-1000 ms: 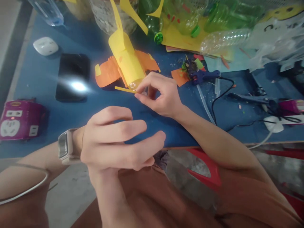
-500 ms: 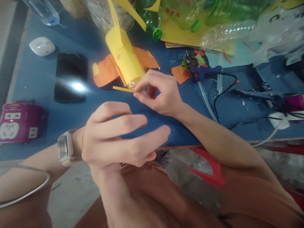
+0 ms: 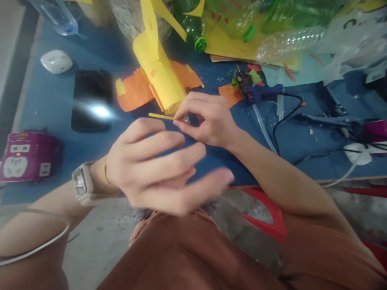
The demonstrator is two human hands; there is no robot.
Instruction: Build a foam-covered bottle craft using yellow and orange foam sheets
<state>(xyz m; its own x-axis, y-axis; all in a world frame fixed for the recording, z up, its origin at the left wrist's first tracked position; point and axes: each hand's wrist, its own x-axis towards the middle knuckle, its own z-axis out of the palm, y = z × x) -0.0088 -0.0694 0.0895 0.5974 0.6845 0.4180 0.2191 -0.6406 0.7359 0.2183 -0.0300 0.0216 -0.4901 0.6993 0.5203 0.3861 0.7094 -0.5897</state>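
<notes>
My right hand [image 3: 208, 119] pinches a thin yellow strip [image 3: 160, 116] by one end between thumb and fingertips. Just beyond it lies a clear bottle wrapped in yellow paper [image 3: 165, 78], with orange paper wings [image 3: 134, 90] at its sides. The bottle's bare end shows beside my right fingers; whether they touch it I cannot tell. Nearer to me, my left hand [image 3: 157, 165] hovers with fingers apart and loosely bent, blurred at the tips and holding nothing visible. A watch [image 3: 81, 183] sits on that wrist.
On the blue table, a phone [image 3: 90, 100], a white case [image 3: 56, 61] and a purple socket block [image 3: 28, 157] stand left. A blue glue gun [image 3: 263, 92] with its cord lies right, near pliers-like blue handles [image 3: 323, 119]. Green bottles [image 3: 299, 16] and yellow sheets [image 3: 226, 40] fill the back.
My left hand has shifted right, its fingers spreading further. My right hand, still pinching the strip, has moved slightly to the right.
</notes>
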